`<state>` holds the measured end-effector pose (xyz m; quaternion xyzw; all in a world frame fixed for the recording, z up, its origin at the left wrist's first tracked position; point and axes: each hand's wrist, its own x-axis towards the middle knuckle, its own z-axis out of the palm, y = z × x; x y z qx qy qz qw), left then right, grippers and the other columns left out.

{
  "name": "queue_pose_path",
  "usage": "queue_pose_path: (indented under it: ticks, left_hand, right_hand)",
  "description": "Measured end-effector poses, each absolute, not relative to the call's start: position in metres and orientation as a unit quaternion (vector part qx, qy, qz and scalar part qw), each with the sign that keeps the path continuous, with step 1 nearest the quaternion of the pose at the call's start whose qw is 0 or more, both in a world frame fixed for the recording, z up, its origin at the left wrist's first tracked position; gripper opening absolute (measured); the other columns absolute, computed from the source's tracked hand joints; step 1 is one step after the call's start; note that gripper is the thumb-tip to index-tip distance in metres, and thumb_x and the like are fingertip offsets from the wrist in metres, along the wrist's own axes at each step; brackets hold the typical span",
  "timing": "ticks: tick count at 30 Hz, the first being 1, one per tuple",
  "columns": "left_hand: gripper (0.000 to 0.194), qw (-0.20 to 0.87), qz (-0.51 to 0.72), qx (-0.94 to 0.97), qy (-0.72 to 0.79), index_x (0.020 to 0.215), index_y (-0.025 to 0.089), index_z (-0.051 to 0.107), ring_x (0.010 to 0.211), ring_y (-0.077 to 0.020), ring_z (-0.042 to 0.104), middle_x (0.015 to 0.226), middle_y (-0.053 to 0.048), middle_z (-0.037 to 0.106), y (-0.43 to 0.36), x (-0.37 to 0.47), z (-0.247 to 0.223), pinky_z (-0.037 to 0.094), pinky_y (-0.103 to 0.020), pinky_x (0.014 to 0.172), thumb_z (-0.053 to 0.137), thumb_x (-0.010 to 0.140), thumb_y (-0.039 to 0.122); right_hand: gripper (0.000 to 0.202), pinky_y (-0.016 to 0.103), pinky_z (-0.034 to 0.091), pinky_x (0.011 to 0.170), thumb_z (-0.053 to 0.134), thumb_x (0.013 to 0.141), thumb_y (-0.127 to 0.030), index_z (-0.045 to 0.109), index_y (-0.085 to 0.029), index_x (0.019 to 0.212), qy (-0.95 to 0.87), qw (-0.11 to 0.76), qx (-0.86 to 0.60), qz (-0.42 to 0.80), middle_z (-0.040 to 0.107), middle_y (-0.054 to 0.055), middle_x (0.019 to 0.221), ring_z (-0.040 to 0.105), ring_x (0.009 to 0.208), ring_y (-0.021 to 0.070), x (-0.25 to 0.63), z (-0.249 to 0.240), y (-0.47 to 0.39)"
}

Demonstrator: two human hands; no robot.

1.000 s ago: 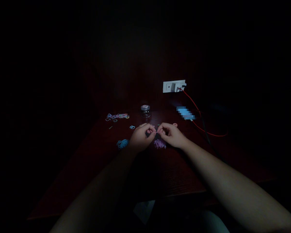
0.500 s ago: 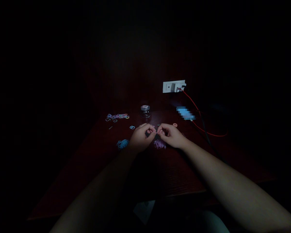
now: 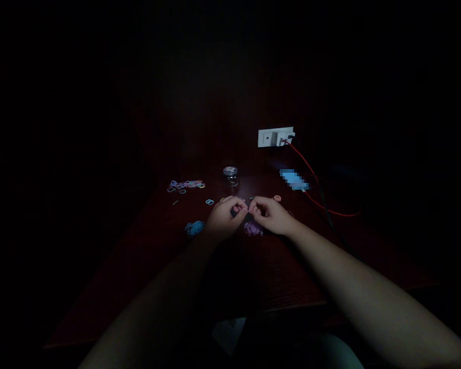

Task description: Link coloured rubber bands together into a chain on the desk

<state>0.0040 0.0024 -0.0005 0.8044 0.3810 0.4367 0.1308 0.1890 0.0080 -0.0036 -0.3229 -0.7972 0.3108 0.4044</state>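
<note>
Pinching a small pale thing point(image 3: 248, 210), too dim to identify, between left hand point(image 3: 226, 218) and right hand point(image 3: 269, 214), near purple bands point(image 3: 253, 228) on the desk point(image 3: 284, 271). Seemingly heaped by colour already: these and blue bands point(image 3: 194, 228); still mixed: assorted bands point(image 3: 186, 185) farther left. Free to draw back toward the front edge; bounded ahead by jar point(image 3: 230, 175), phone point(image 3: 294, 179) and red cable point(image 3: 334, 212).

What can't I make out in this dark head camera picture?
All in the head view:
Pinched pinkish item: too small, largely hidden by the left hand and right hand.
Phone screen: pixelated.
Contents of the clear jar: too small and dark.
Left forearm: cut off by the bottom edge.
</note>
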Motion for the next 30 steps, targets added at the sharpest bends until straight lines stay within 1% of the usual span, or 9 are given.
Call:
queue_pose_path:
  ticks: [8, 15, 20, 30]
  left_hand:
    - [0.006, 0.13, 0.431, 0.805, 0.385, 0.081, 0.018, 0.063, 0.073, -0.0141, 0.055, 0.077, -0.002, 0.062, 0.0027, 0.0042, -0.0012, 0.044, -0.025, 0.065, 0.058, 0.083, 0.021]
    - [0.006, 0.129, 0.431, 0.807, 0.384, 0.082, 0.018, 0.063, 0.074, -0.0138, 0.056, 0.079, -0.002, 0.063, 0.0026, 0.0049, -0.0003, 0.045, -0.024, 0.066, 0.058, 0.082, 0.022]
    - [0.007, 0.126, 0.43, 0.806, 0.388, 0.084, 0.018, 0.064, 0.072, -0.0139, 0.056, 0.076, -0.001, 0.062, 0.0013, 0.0054, 0.0002, 0.045, -0.025, 0.064, 0.06, 0.081, 0.024]
    - [0.006, 0.124, 0.425, 0.808, 0.39, 0.08, 0.018, 0.064, 0.071, -0.0135, 0.056, 0.075, -0.001, 0.063, 0.004, 0.0049, -0.0023, 0.045, -0.024, 0.064, 0.061, 0.08, 0.023]
  right_hand:
    - [0.004, 0.023, 0.031, 0.051, 0.057, 0.078, -0.02, 0.054, -0.016, 0.078, -0.788, 0.41, -0.327, 0.322, 0.044, -0.004, 0.062, 0.039, 0.055, 0.0095, 0.1875, -0.0007, 0.0046]
    - [0.007, 0.022, 0.033, 0.052, 0.058, 0.079, -0.022, 0.054, -0.017, 0.077, -0.785, 0.416, -0.326, 0.322, 0.045, -0.004, 0.062, 0.04, 0.056, 0.0098, 0.1875, -0.0007, 0.0049]
    - [0.01, 0.023, 0.032, 0.051, 0.058, 0.08, -0.025, 0.054, -0.017, 0.076, -0.784, 0.418, -0.336, 0.312, 0.044, -0.004, 0.062, 0.039, 0.055, 0.0098, 0.1878, 0.0018, 0.003]
    - [0.01, 0.023, 0.031, 0.051, 0.058, 0.08, -0.026, 0.055, -0.017, 0.077, -0.789, 0.416, -0.339, 0.298, 0.045, -0.003, 0.062, 0.039, 0.055, 0.0098, 0.1884, 0.0031, 0.0024]
